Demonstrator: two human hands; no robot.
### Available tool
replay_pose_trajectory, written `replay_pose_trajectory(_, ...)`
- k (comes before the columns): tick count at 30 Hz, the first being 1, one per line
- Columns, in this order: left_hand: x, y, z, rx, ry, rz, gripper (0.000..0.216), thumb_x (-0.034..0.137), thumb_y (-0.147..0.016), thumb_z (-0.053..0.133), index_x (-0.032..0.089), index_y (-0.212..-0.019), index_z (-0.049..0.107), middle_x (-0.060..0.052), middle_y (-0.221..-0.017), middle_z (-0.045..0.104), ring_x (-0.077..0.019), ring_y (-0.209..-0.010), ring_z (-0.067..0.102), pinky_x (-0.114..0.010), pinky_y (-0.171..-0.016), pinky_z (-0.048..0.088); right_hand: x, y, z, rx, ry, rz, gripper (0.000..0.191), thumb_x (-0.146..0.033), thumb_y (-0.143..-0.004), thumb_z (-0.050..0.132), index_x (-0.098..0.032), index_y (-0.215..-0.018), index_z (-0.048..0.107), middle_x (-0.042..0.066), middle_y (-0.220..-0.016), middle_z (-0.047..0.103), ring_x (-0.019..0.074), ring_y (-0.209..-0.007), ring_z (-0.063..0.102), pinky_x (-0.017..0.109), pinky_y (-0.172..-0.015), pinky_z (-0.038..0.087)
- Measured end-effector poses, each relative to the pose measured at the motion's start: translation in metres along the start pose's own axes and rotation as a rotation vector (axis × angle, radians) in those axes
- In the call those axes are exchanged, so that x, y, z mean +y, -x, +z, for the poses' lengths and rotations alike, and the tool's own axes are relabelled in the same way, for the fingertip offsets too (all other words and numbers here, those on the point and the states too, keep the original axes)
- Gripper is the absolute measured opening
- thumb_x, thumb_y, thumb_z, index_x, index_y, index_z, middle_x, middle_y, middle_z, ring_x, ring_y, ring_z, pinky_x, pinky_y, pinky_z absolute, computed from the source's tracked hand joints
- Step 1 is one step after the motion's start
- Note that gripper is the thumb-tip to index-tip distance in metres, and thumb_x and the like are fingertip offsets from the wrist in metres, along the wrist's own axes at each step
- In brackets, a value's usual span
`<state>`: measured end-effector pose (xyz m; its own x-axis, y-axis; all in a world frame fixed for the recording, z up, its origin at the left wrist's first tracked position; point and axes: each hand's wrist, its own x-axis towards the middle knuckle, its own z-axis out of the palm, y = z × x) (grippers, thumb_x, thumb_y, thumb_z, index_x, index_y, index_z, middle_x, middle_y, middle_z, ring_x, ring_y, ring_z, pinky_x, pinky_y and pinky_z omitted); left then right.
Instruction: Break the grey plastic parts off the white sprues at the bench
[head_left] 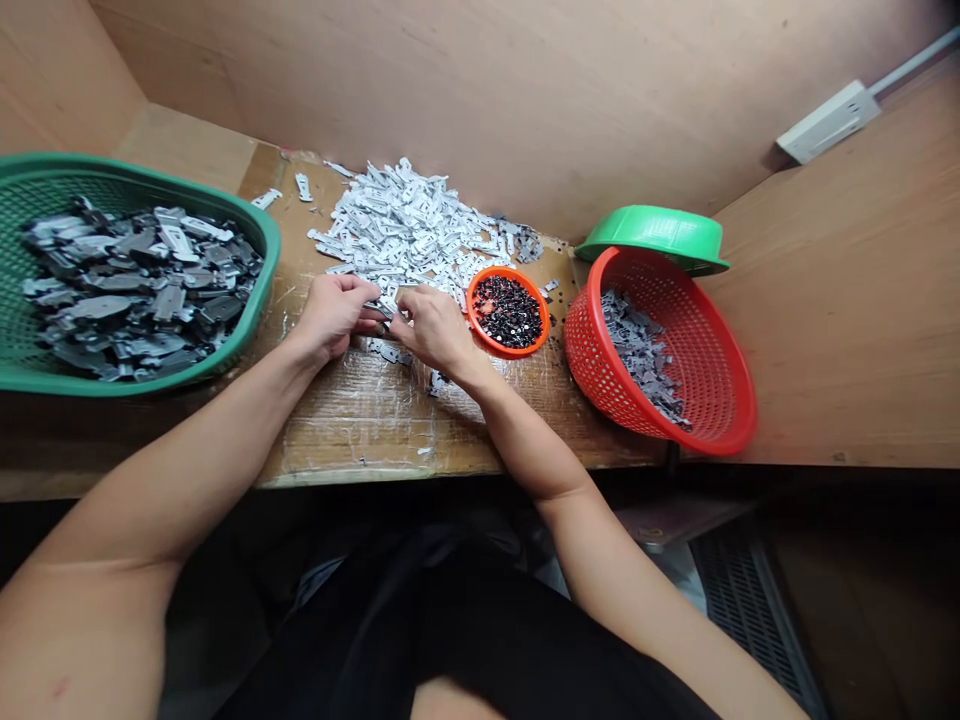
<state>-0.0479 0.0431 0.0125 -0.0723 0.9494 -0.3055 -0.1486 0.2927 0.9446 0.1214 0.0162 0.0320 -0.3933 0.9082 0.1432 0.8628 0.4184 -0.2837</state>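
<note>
My left hand (pixel 334 312) is closed, its thumb and fingers pinching one end of a flat silver metal part (pixel 386 303). From the other side my right hand (pixel 436 328) closes on the same part; its fingertips partly cover it, and any smaller piece in them is hidden. Both hands are low over the wooden table, at the near edge of a pile of loose flat metal parts (pixel 405 220). Right of my right hand sits a small orange bowl (pixel 545 330) of small black pieces. A few grey metal pieces (pixel 390 351) lie beneath the hands.
On the left stands a green basket (pixel 270 235) filled with dark and silver metal assemblies. A red basket (pixel 720 370) holding grey metal pieces tilts at the right, with a bright green basin (pixel 652 235) behind it. Wooden panels enclose the table (pixel 330 440); a white socket (pixel 829 122) is mounted at right.
</note>
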Motion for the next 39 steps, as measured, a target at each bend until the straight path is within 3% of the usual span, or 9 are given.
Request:
replay_pose_trajectory(15,0.001,0.004,0.002,0.003,0.006,0.015,0.017,0.010,-0.081,0.081,0.020,-0.075,0.068,-0.002,-0.070,0.069,-0.0145,-0.056,0.069,-0.021,-0.051,0.055,-0.007,0.001,-0.002,-0.036,0.048,0.025,0.020,-0.020,-0.115,0.060,-0.016,-0.104,0.077,0.015,-0.113,0.074,0.0277,-0.099,0.065,0.038,-0.092,0.051)
replay_pose_trajectory(29,0.002,0.003,0.003,-0.022,0.049,0.019,0.022,0.007,-0.089,0.080,0.021,-0.081,0.065,-0.004,-0.079,0.072,-0.0172,-0.062,0.071,-0.025,-0.054,0.052,0.002,0.001,0.021,0.029,-0.003,-0.009,0.024,-0.021,-0.120,0.055,-0.017,-0.107,0.075,0.014,-0.116,0.069,0.0272,-0.109,0.063,0.041,-0.101,0.051)
replay_pose_trajectory(35,0.005,0.008,0.004,-0.073,0.010,0.024,0.038,0.007,-0.078,0.097,0.022,-0.086,0.063,-0.001,-0.075,0.069,-0.0155,-0.065,0.069,-0.020,-0.051,0.045,0.010,0.003,0.026,0.048,-0.058,-0.055,0.022,-0.021,-0.120,0.055,-0.018,-0.115,0.077,0.013,-0.117,0.069,0.0269,-0.113,0.063,0.040,-0.103,0.052)
replay_pose_trajectory(39,0.008,0.009,0.003,-0.076,0.015,0.009,0.043,0.003,-0.075,0.098,0.022,-0.083,0.060,0.000,-0.075,0.067,-0.0147,-0.064,0.067,-0.020,-0.050,0.042,0.011,0.006,0.026,0.067,-0.084,-0.058,0.026,-0.022,-0.121,0.053,-0.018,-0.116,0.078,0.013,-0.119,0.070,0.0272,-0.114,0.064,0.040,-0.106,0.052)
